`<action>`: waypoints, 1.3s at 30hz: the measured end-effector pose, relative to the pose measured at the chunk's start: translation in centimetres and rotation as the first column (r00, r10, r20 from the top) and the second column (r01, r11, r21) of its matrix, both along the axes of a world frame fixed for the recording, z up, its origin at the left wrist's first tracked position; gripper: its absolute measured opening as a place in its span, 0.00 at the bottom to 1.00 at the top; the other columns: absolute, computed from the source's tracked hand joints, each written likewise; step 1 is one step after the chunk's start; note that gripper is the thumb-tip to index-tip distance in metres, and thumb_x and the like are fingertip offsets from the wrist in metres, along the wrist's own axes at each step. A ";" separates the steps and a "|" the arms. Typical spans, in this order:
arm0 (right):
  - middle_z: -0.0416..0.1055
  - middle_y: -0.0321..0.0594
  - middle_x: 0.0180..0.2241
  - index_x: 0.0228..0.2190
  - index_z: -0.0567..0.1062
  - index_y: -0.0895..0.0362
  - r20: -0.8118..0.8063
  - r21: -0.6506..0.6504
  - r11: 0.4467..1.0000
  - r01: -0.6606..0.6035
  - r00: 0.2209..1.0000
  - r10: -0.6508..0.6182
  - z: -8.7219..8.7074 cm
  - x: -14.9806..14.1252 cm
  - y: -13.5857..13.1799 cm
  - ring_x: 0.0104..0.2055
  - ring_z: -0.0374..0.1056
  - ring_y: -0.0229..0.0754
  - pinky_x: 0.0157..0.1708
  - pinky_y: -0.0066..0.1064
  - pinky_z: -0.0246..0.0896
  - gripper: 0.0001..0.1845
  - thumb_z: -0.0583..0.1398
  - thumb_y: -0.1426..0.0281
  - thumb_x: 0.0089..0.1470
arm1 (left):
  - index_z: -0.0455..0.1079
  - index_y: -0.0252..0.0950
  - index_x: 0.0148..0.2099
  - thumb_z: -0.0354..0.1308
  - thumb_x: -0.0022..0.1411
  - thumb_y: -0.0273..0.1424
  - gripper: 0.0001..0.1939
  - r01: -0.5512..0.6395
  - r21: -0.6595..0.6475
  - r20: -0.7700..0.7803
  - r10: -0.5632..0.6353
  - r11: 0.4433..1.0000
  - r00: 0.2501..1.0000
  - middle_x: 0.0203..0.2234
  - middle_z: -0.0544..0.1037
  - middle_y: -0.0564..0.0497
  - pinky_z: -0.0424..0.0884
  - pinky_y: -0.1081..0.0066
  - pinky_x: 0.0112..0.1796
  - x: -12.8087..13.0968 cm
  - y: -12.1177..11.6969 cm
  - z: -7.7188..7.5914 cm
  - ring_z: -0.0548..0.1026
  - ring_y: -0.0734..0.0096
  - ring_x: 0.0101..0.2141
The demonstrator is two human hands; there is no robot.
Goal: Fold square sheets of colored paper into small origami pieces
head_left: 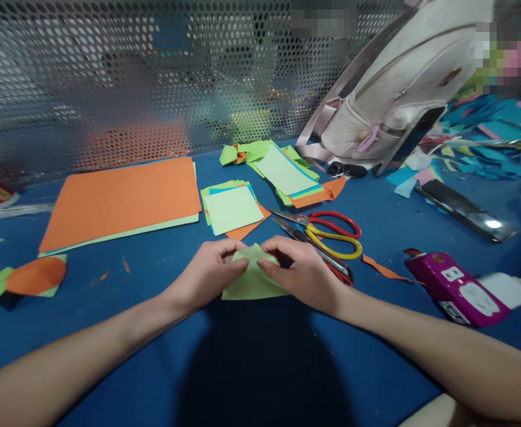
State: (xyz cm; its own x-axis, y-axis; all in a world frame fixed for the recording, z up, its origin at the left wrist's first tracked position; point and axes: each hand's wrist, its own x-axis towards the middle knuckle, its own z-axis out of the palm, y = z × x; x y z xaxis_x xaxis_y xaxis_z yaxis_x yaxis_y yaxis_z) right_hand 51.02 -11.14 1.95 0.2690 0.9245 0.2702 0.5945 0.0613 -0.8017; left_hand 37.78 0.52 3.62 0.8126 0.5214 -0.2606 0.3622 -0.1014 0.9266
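Between my hands is a piece of light green paper (255,279), with its upper edge curled or folded up. My left hand (211,270) pinches its upper left part between thumb and fingers. On the opposite side, my right hand (302,270) pinches the upper right part the same way. Just beyond the hands lies a stack of small square papers (236,210), pale green on top. Scissors (335,231) with red and yellow handles rest beside my right hand, above a second tool (326,255) partly hidden by that hand.
A stack of large sheets (127,201), orange on top, lies at the left. Cut papers (287,169) lie near the perforated metal panel (131,77). A pale backpack (384,89), a phone (467,209) and a purple device (456,287) occupy the right side.
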 end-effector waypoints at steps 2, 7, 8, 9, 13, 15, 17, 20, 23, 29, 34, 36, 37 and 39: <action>0.66 0.35 0.25 0.30 0.69 0.58 -0.006 0.004 1.000 -0.007 1.000 0.007 0.0 0.0 0.0 0.26 0.59 0.34 0.26 0.26 0.54 0.02 0.56 0.75 0.51 | 0.71 0.35 0.29 0.54 0.51 0.28 0.05 0.005 0.005 -0.008 -0.005 1.000 1.000 0.22 0.72 0.57 0.61 0.78 0.25 0.0 0.0 -0.1 0.66 0.77 0.24; 0.63 0.35 0.25 0.28 0.68 0.57 0.020 0.038 0.999 -0.032 0.999 0.031 0.0 0.1 0.0 0.26 0.57 0.34 0.27 0.27 0.53 0.03 0.56 0.76 0.51 | 0.70 0.34 0.28 0.54 0.52 0.31 0.06 0.015 0.064 -0.045 -0.012 0.998 0.999 0.21 0.69 0.56 0.58 0.78 0.23 0.0 0.1 -0.2 0.64 0.76 0.23; 0.62 0.35 0.25 0.28 0.67 0.57 0.026 0.048 0.998 -0.041 0.999 0.039 0.0 0.1 0.0 0.26 0.57 0.35 0.27 0.27 0.53 0.03 0.56 0.76 0.51 | 0.70 0.34 0.28 0.54 0.52 0.31 0.06 0.023 0.075 -0.048 -0.019 0.997 0.999 0.21 0.68 0.56 0.58 0.78 0.23 0.0 0.1 -0.2 0.64 0.76 0.23; 0.61 0.35 0.25 0.27 0.67 0.57 0.031 0.055 0.997 -0.047 0.998 0.046 0.1 0.1 0.0 0.26 0.57 0.35 0.27 0.27 0.53 0.04 0.56 0.76 0.51 | 0.70 0.34 0.28 0.54 0.52 0.31 0.06 0.031 0.084 -0.049 -0.027 0.996 0.998 0.21 0.68 0.56 0.58 0.78 0.23 0.0 0.1 -0.2 0.63 0.76 0.23; 0.61 0.34 0.24 0.26 0.66 0.57 0.011 0.044 0.998 -0.055 0.998 0.054 0.3 0.0 0.0 0.27 0.57 0.35 0.27 0.27 0.53 0.04 0.56 0.76 0.52 | 0.70 0.35 0.28 0.54 0.52 0.31 0.06 0.051 0.096 -0.033 -0.048 0.994 0.998 0.21 0.68 0.56 0.58 0.78 0.22 -0.1 0.1 -0.2 0.63 0.76 0.23; 0.61 0.34 0.25 0.27 0.66 0.57 -0.007 0.031 0.998 -0.052 0.999 0.052 0.3 0.0 0.0 0.27 0.57 0.34 0.27 0.27 0.53 0.04 0.56 0.76 0.52 | 0.70 0.35 0.28 0.55 0.52 0.30 0.05 0.050 0.088 -0.017 -0.049 0.995 0.999 0.21 0.68 0.56 0.58 0.79 0.23 -0.1 0.1 -0.2 0.63 0.77 0.23; 0.60 0.34 0.24 0.27 0.66 0.57 -0.026 0.021 0.998 -0.055 0.998 0.056 0.4 -0.1 -0.1 0.26 0.56 0.34 0.27 0.26 0.53 0.04 0.56 0.76 0.52 | 0.70 0.35 0.28 0.55 0.52 0.31 0.05 0.049 0.086 -0.005 -0.048 0.995 0.999 0.20 0.68 0.57 0.58 0.79 0.22 -0.1 0.0 -0.2 0.62 0.78 0.22; 0.59 0.33 0.23 0.25 0.66 0.57 -0.034 0.028 0.998 -0.052 0.998 0.053 0.4 -0.2 -0.1 0.25 0.55 0.33 0.26 0.26 0.52 0.05 0.56 0.76 0.51 | 0.69 0.34 0.27 0.55 0.53 0.31 0.06 0.046 0.100 -0.004 -0.046 0.994 0.999 0.20 0.67 0.57 0.57 0.79 0.22 -0.2 -0.1 -0.2 0.61 0.78 0.22; 0.59 0.33 0.23 0.26 0.67 0.58 -0.009 0.065 0.997 -0.047 0.999 0.048 0.3 -0.3 0.0 0.25 0.55 0.33 0.26 0.26 0.52 0.04 0.56 0.77 0.51 | 0.67 0.34 0.26 0.55 0.53 0.31 0.06 0.040 0.082 0.002 -0.040 0.996 0.999 0.19 0.65 0.57 0.57 0.79 0.22 -0.2 -0.2 -0.1 0.61 0.78 0.22; 0.64 0.36 0.25 0.29 0.69 0.58 0.026 0.140 0.987 -0.074 0.997 0.071 0.1 -0.2 0.0 0.27 0.59 0.34 0.27 0.26 0.55 0.04 0.57 0.78 0.52 | 0.67 0.35 0.26 0.56 0.53 0.30 0.05 0.026 0.027 0.015 -0.026 0.999 1.000 0.20 0.65 0.58 0.57 0.79 0.23 -0.2 -0.1 -0.1 0.61 0.78 0.22; 0.67 0.38 0.25 0.29 0.70 0.59 0.025 0.180 0.979 -0.097 0.995 0.095 0.0 -0.2 0.0 0.28 0.62 0.36 0.28 0.27 0.58 0.06 0.57 0.81 0.51 | 0.71 0.35 0.31 0.56 0.53 0.31 0.05 0.062 0.113 0.007 -0.063 0.992 0.998 0.21 0.66 0.58 0.54 0.78 0.23 -0.2 0.2 -0.6 0.58 0.78 0.22; 0.68 0.39 0.25 0.29 0.71 0.60 0.028 0.208 0.973 -0.101 0.995 0.097 -0.1 -0.2 0.0 0.28 0.63 0.36 0.28 0.28 0.58 0.06 0.57 0.81 0.51 | 0.70 0.35 0.30 0.56 0.53 0.31 0.05 0.065 0.144 -0.001 -0.065 0.988 0.998 0.21 0.66 0.57 0.53 0.77 0.23 -0.2 0.3 -0.6 0.58 0.78 0.22; 0.68 0.40 0.26 0.29 0.71 0.60 0.034 0.221 0.970 -0.103 0.995 0.098 -0.1 -0.2 0.1 0.28 0.63 0.36 0.28 0.28 0.59 0.06 0.57 0.81 0.51 | 0.70 0.35 0.30 0.56 0.53 0.31 0.05 0.061 0.153 -0.004 -0.061 0.986 0.998 0.21 0.66 0.57 0.53 0.77 0.23 -0.2 0.2 -0.6 0.58 0.78 0.23; 0.69 0.40 0.26 0.29 0.72 0.60 0.052 0.242 0.964 -0.109 0.994 0.100 -0.2 -0.2 0.1 0.29 0.64 0.37 0.28 0.28 0.60 0.06 0.57 0.81 0.51 | 0.70 0.35 0.30 0.56 0.52 0.30 0.05 0.052 0.146 -0.003 -0.052 0.988 0.999 0.21 0.67 0.57 0.54 0.77 0.24 -0.3 0.2 -0.5 0.59 0.78 0.23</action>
State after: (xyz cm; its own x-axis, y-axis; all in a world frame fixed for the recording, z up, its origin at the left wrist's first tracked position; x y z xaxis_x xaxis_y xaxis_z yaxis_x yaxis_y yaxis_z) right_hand 50.81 -11.04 1.74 0.1593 0.8514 0.4998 0.6046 0.3160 -0.7311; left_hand 37.52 0.72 3.12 0.8398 0.5106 -0.1843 0.3524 -0.2546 0.9006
